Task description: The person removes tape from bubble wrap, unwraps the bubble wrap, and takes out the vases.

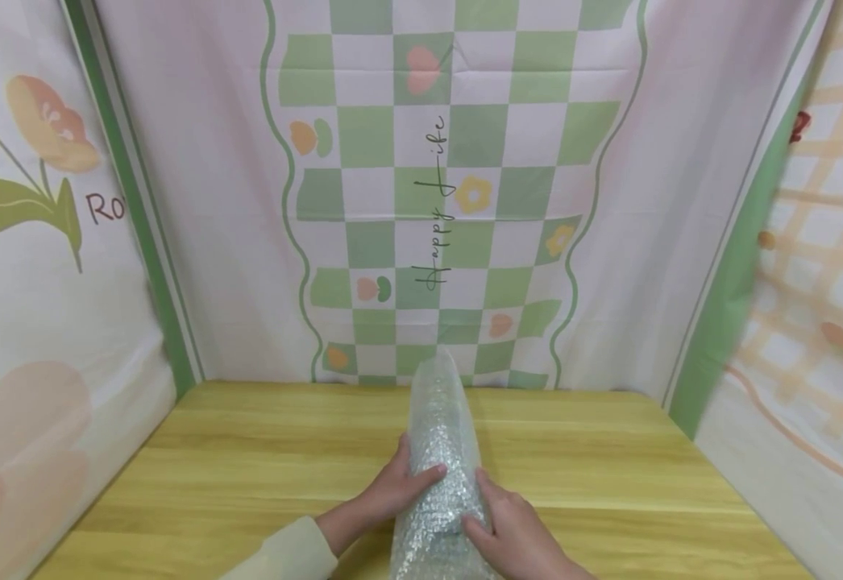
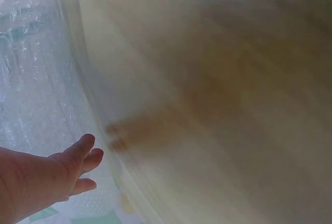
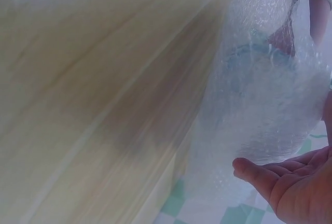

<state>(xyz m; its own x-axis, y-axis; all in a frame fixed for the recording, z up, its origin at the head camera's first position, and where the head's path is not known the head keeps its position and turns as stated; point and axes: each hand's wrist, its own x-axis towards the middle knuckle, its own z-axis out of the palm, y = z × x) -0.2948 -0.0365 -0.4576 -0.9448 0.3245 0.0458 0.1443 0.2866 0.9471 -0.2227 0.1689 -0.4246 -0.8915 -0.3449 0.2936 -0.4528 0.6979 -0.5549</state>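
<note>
A long bundle of clear bubble wrap extends away from the front of the table, its narrower end towards the back. My left hand holds its left side, the thumb lying across the top. On the opposite side my right hand grips it, thumb and forefinger against the plastic. In the left wrist view the left hand is beside the shiny wrap. The right wrist view shows the right hand at the wrap, with a faint bluish-green band visible through the layers. What lies inside cannot be made out.
The wood-grain table runs back to a hanging cloth with green checks and lettering. Patterned cloths stand at the left and right sides of the table.
</note>
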